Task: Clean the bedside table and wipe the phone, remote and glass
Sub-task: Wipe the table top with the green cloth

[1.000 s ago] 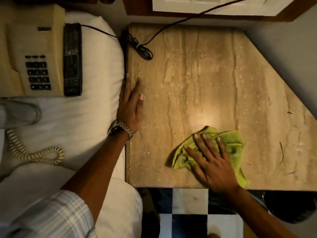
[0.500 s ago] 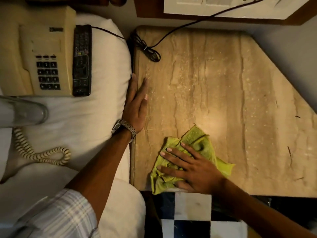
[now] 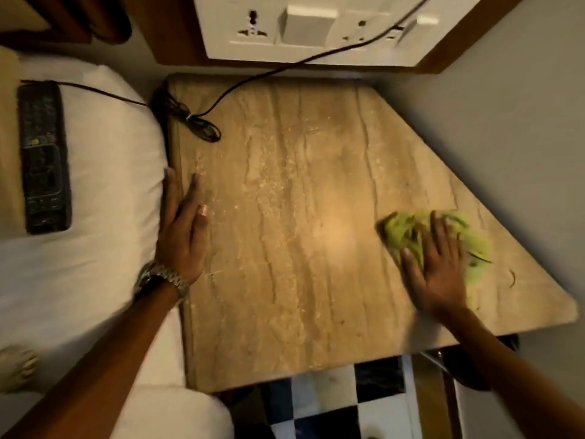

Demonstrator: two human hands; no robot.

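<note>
The bedside table has a tan marble top. My right hand lies flat with spread fingers on a green cloth, pressing it onto the right part of the top; both are motion-blurred. My left hand, a metal watch at its wrist, rests flat on the table's left edge beside the white bedding and holds nothing. The black remote lies on the bed at the left. A sliver of the beige phone shows at the left edge. The glass is out of view.
A black cable coils at the table's back left corner and runs up to a white socket panel on the wall. A small dark curl of debris lies near the right edge. Chequered floor shows below the front edge.
My right hand has swept the green cloth from the front left of the top across to the right side. The view has shifted right, putting most of the phone and the glass out of frame.
</note>
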